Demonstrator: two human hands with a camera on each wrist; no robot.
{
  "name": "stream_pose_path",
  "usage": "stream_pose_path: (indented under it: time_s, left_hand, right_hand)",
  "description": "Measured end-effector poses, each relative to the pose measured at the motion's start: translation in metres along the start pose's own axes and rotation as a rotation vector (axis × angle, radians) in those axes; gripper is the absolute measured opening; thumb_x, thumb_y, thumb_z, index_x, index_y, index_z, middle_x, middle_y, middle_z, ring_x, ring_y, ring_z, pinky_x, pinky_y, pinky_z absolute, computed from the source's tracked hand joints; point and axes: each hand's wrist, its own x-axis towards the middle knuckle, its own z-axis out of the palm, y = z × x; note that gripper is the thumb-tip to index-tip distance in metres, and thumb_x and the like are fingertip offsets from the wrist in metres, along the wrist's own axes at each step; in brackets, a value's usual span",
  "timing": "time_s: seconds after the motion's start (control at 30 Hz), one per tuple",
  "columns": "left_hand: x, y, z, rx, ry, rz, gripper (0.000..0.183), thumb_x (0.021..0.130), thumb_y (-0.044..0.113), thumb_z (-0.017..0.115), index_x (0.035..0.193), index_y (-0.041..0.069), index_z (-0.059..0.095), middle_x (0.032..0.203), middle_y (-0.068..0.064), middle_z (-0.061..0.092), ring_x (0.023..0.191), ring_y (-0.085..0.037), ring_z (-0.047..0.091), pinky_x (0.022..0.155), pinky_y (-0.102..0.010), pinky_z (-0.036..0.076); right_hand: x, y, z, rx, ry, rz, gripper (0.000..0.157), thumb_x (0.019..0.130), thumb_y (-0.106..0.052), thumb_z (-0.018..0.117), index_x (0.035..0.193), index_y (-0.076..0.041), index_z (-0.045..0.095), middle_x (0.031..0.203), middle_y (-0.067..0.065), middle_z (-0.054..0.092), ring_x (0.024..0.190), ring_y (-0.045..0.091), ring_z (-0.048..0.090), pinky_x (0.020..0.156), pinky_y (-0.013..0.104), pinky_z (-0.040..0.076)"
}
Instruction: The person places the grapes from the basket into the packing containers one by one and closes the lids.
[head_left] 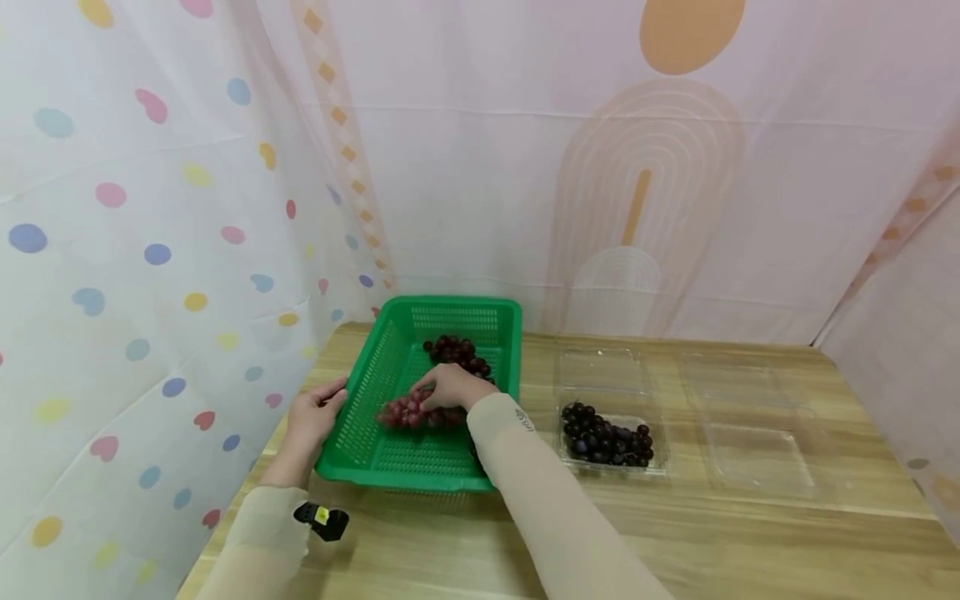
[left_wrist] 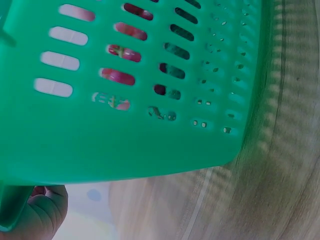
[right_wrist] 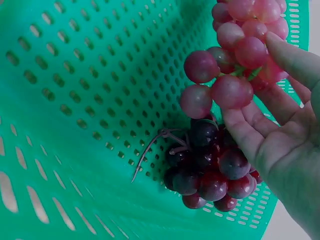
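Observation:
A green slotted plastic basket (head_left: pixel 405 479) stands on the table. My left hand (head_left: pixel 309 421) grips its left rim, and in the left wrist view the fingers (left_wrist: pixel 47 212) curl at the rim's underside. Inside the basket, my right hand (head_left: pixel 453 386) holds a bunch of light red grapes (head_left: pixel 405 414), with thumb and fingers around its berries in the right wrist view. Behind that bunch lie dark red grapes (head_left: pixel 450 345). The right wrist view shows a dark bunch (right_wrist: pixel 205 172) with a bare stem, just below the held grapes.
To the basket's right, an opened see-through plastic box (head_left: pixel 656 471) contains a bunch of black grapes (head_left: pixel 603 437). Farther right lies another opened see-through box (head_left: pixel 765 458) on the wooden table (head_left: pixel 750 542). Patterned curtains (head_left: pixel 465 192) hang behind and at both sides.

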Motion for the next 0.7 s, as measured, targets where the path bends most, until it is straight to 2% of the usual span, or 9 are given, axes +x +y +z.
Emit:
stream_pose_path:
  time_s: [0.07, 0.13, 0.4, 0.5, 0.63, 0.7]
  left_hand:
    - [0.0, 0.0, 0.0, -0.001, -0.002, -0.004, 0.04, 0.1, 0.018, 0.047, 0.138, 0.004, 0.048, 0.139, -0.022, 0.047, 0.118, -0.031, 0.052, 0.071, -0.011, 0.044]
    - [0.001, 0.0, 0.0, -0.001, -0.004, -0.011, 0.04, 0.1, 0.019, 0.047, 0.138, 0.005, 0.048, 0.139, -0.022, 0.047, 0.12, -0.032, 0.05, 0.071, -0.011, 0.043]
    - [0.002, 0.001, 0.001, -0.001, -0.01, -0.02, 0.04, 0.1, 0.019, 0.046, 0.138, 0.004, 0.048, 0.137, -0.025, 0.048, 0.111, -0.029, 0.053, 0.066, -0.012, 0.044]
    - [0.002, 0.0, 0.0, -0.008, -0.011, -0.016, 0.04, 0.1, 0.019, 0.047, 0.137, 0.004, 0.049, 0.136, -0.025, 0.049, 0.094, -0.015, 0.059, 0.066, -0.013, 0.045]
    - [0.002, 0.0, -0.001, -0.008, -0.015, -0.015, 0.041, 0.1, 0.021, 0.048, 0.137, 0.005, 0.049, 0.135, -0.025, 0.05, 0.078, 0.004, 0.051, 0.065, -0.014, 0.046]
    - [0.002, 0.0, -0.002, -0.002, -0.017, -0.014, 0.041, 0.1, 0.022, 0.047, 0.137, 0.005, 0.049, 0.135, -0.025, 0.049, 0.079, 0.003, 0.052, 0.065, -0.014, 0.046]
  right_hand:
    - [-0.001, -0.001, -0.003, 0.021, 0.013, -0.008, 0.034, 0.091, -0.02, 0.065, 0.124, -0.024, 0.064, 0.133, -0.002, 0.057, 0.125, 0.019, 0.049, 0.097, 0.035, 0.046]
    - [-0.001, -0.001, -0.005, 0.037, 0.024, -0.011, 0.034, 0.091, -0.02, 0.064, 0.125, -0.024, 0.064, 0.134, -0.001, 0.056, 0.124, 0.02, 0.05, 0.095, 0.035, 0.047]
    - [0.0, -0.001, -0.012, 0.065, 0.08, -0.002, 0.032, 0.091, -0.022, 0.064, 0.123, -0.026, 0.065, 0.134, -0.002, 0.056, 0.128, 0.02, 0.047, 0.098, 0.036, 0.045]
    - [-0.001, -0.002, -0.016, 0.071, 0.099, 0.004, 0.032, 0.091, -0.024, 0.064, 0.122, -0.027, 0.065, 0.133, -0.002, 0.057, 0.127, 0.02, 0.047, 0.099, 0.037, 0.044]
    - [-0.004, -0.002, -0.022, 0.09, 0.121, -0.003, 0.031, 0.091, -0.025, 0.065, 0.122, -0.027, 0.066, 0.131, -0.001, 0.059, 0.124, 0.019, 0.05, 0.099, 0.035, 0.045]
    - [-0.006, -0.002, -0.025, 0.098, 0.136, -0.008, 0.031, 0.09, -0.025, 0.065, 0.121, -0.027, 0.066, 0.128, -0.001, 0.06, 0.121, 0.018, 0.052, 0.097, 0.034, 0.045]
